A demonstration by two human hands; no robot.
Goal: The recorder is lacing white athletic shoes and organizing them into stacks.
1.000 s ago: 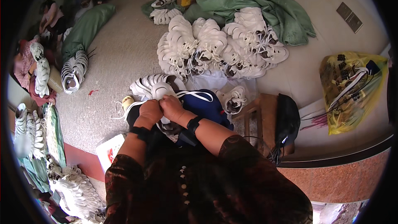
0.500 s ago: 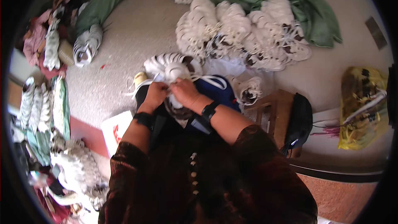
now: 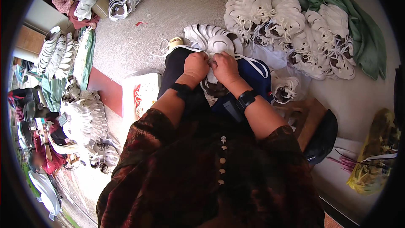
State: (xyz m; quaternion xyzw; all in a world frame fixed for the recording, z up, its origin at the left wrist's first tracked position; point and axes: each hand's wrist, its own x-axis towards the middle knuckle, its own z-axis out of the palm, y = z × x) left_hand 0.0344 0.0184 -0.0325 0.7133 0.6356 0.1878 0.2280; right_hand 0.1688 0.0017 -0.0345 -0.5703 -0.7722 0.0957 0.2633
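Two hands at work here, the left hand [image 3: 196, 66] and the right hand [image 3: 225, 66], nearly meeting over one white shoe [image 3: 221, 43] — both curled closed, fingertips gripping at its lacing, though exactly which strand each one pinches is hidden. The shoe sits on the person's lap, toe pointing away, and one loop of white lace [image 3: 262, 68] swings out to the right across the blue cloth [image 3: 253, 85]. Two dark wristbands, one [image 3: 182, 91] on the left wrist, one [image 3: 246, 99] on the right. Just beyond the lap lies one row of nested white shoes [image 3: 201, 33], too overlapped to count; one lone white shoe [image 3: 285, 88] rests near the single wooden stool [image 3: 304, 112]. Farther right — one big shoe heap [image 3: 263, 10], one green sack [image 3: 363, 38], one yellow bag [image 3: 375, 160].
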